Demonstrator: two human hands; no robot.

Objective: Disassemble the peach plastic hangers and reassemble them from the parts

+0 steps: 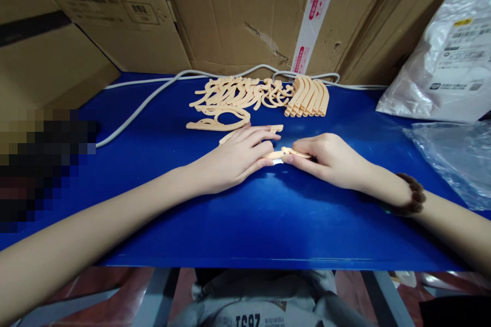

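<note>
Over the blue tabletop, my left hand (245,156) pinches one end of a beige plastic hanger piece (276,155), its upper fingers stretched forward. Gripping the other end between thumb and fingers is my right hand (326,158). A small white bit (277,161) shows at the lower edge of the held piece. Another beige arm (276,128) lies on the table, partly hidden behind my left hand. Just beyond are curved beige hanger parts (218,118). Farther back lie a row of hook-like pieces (230,92) and a stack of curved arms (308,96).
A white cable (149,97) runs along the back of the blue table (238,230). Cardboard boxes (238,15) stand behind it. At the right are a white plastic bag (441,61) and a clear plastic bag (456,158). A blurred dark object (46,163) sits at the left.
</note>
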